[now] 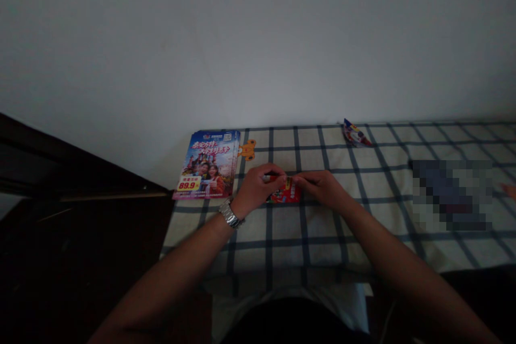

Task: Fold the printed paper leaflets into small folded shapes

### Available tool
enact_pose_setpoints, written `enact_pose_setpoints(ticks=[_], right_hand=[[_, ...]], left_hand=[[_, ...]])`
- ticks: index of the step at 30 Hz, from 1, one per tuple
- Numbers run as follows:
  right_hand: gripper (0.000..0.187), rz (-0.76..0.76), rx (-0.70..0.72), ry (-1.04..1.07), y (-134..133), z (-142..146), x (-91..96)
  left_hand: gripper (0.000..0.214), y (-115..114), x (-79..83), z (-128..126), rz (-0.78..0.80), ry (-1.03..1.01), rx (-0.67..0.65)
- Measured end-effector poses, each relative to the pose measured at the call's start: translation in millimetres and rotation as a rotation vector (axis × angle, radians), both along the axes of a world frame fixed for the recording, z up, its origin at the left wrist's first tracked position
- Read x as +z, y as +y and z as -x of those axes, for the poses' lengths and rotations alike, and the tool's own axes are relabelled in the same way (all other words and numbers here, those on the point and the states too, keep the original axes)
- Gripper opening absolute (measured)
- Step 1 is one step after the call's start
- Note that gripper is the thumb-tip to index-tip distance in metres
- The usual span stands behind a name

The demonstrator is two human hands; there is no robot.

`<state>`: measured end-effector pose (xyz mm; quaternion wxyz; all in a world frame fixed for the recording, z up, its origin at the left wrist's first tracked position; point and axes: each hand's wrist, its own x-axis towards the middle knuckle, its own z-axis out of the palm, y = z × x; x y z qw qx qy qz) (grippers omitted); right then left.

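Note:
A small red printed paper (pixel 287 192) lies folded on the checked tablecloth (pixel 322 226), just in front of me. My left hand (pixel 258 188), with a metal watch on the wrist, pinches its upper left edge. My right hand (pixel 322 188) presses its fingers together on the paper's upper right edge. Both hands rest on the cloth and cover part of the paper.
A stack of colourful flyers (pixel 209 164) lies at the table's left end, with an orange cut-out shape (pixel 247 149) beside it. A folded paper boat (pixel 355 134) sits by the white wall. A blurred patch is at the right. Dark furniture lies to the left.

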<state>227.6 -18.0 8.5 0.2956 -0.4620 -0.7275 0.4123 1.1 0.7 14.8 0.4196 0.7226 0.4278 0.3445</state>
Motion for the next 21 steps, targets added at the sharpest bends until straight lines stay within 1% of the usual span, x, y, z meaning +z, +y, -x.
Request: enact_pose_setpoints(ticks=[3, 7, 12, 16, 18, 21], right_hand=[[0.039, -0.022, 0.002, -0.020, 0.0, 0.2, 1.9], [0.044, -0.049, 0.013, -0.071, 0.2, -0.1, 4.1], [0.045, -0.096, 0.029, -0.081, 0.8, -1.2, 1.4], [0.047, -0.103, -0.016, -0.108, 2.0, -2.4, -1.3], [0.046, -0.112, -0.054, -0.108, 3.0, -3.4, -1.9], [0.046, -0.127, -0.115, -0.100, 4.8, -5.3, -1.9]], left_hand=[[0.020, 0.0, 1.4, 0.2, 0.008, 0.003, 0.003], [0.019, -0.1, 1.0, 0.0, 0.017, -0.011, 0.001], [0.020, 0.9, -1.0, 0.5, 0.029, -0.009, -0.012], [0.021, 1.4, 0.2, 1.0, 0.017, -0.003, -0.014], [0.023, 2.0, 0.7, 1.1, 0.003, 0.003, 0.016], [0.028, 3.5, -0.2, 1.1, 0.010, -0.024, 0.108]])
